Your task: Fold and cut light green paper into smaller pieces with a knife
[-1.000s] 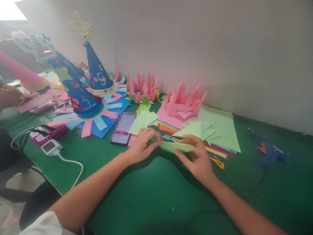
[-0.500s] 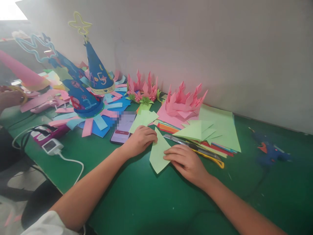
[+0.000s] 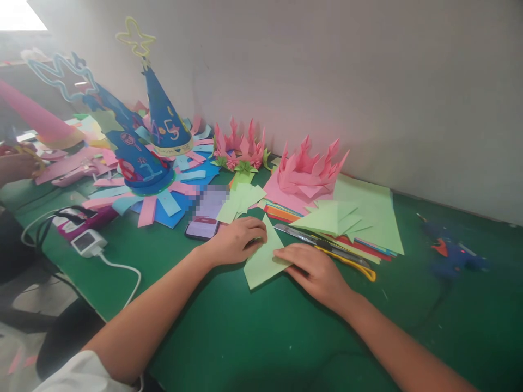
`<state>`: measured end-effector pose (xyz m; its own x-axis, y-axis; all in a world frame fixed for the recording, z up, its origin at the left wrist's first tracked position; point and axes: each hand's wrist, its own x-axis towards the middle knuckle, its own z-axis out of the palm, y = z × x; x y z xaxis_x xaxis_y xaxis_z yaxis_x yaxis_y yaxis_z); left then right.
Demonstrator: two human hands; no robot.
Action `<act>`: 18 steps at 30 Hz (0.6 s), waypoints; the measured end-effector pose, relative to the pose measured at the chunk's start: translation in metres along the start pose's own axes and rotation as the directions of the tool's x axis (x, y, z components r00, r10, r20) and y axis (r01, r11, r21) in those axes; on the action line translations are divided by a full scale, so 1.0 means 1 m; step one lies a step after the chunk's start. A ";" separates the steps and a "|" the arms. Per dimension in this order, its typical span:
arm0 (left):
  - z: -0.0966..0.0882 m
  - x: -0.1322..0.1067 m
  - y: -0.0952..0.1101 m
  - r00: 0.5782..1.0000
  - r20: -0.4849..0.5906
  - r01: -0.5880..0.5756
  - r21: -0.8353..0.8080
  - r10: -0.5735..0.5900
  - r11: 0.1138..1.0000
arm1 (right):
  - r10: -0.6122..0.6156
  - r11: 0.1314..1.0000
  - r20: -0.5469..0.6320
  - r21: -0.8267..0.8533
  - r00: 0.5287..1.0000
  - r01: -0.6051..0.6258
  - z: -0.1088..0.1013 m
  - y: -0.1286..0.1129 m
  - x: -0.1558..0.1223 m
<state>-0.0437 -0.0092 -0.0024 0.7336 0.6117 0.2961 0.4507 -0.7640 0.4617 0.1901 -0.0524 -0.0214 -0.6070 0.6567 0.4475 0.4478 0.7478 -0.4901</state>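
A folded piece of light green paper (image 3: 263, 265) lies on the green table between my hands, one pointed corner facing away from me. My left hand (image 3: 240, 239) has its fingers curled onto the paper's upper left edge. Gripping the right edge is my right hand (image 3: 315, 272), fingers together on top and thumb hidden underneath. Beyond the right hand are a cutter knife with a yellow handle (image 3: 363, 267) and a steel ruler (image 3: 292, 232). Further green folded pieces (image 3: 243, 201) sit just past my left hand.
A phone (image 3: 202, 227) lies left of my hand. Pink paper crowns (image 3: 308, 177) stand by the wall near stacked coloured paper (image 3: 368, 196). Blue cone hats (image 3: 165, 111), a charger (image 3: 87, 243) with cable and another person's hand (image 3: 18, 167) are left; a blue glue gun (image 3: 455, 253) is right.
The green paper has turned a little, its near corner swinging left. My left hand has slid slightly right along its edge, while the right hand stays almost where it was.
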 end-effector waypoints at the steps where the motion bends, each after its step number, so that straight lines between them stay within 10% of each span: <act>1: 0.000 0.000 0.000 1.000 0.006 -0.007 -0.016 0.007 1.000 | 0.028 1.000 -0.021 -0.007 0.999 -0.029 -0.001 0.001 0.000; 11: 0.001 0.003 0.001 0.997 0.075 0.035 -0.202 -0.020 0.979 | 0.239 0.969 0.006 0.067 0.971 -0.239 -0.002 -0.002 0.003; 18: -0.003 0.002 0.005 0.983 0.141 0.163 -0.344 -0.120 0.925 | 0.498 0.863 -0.028 0.117 0.867 -0.492 0.008 -0.002 0.004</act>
<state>-0.0416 -0.0113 0.0030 0.7385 0.6640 0.1173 0.3612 -0.5365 0.7627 0.1811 -0.0521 -0.0243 -0.2847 0.9443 0.1652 0.6077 0.3110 -0.7307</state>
